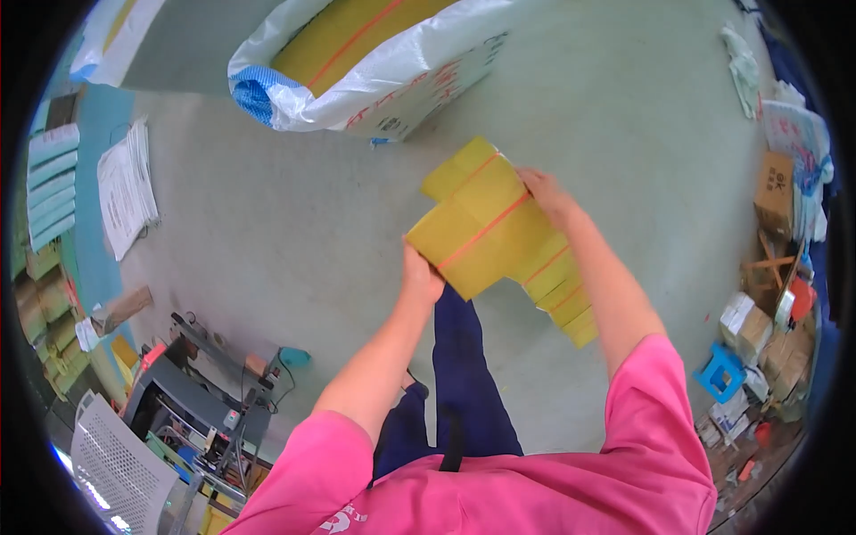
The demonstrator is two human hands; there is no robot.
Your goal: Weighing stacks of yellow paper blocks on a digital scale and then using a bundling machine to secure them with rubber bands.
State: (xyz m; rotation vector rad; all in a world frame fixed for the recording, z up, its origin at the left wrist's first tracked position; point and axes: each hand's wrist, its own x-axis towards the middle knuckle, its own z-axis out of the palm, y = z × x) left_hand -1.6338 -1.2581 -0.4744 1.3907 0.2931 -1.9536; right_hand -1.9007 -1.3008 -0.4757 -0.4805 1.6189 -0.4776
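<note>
Between my two hands is a yellow paper bundle with a red band across it. My left hand is closed on its lower left edge, and my right hand grips its upper right corner. More yellow bundles with red bands show in a staggered row below and beyond the held one; whether they touch it I cannot tell. Ahead, a white woven sack with a rolled rim stands open, with yellow banded material inside.
White sheets or flattened sacks lie on the floor at left. A grey machine and a perforated metal chair stand at lower left. Along the right side are a cardboard box, a blue plastic stool and mixed clutter.
</note>
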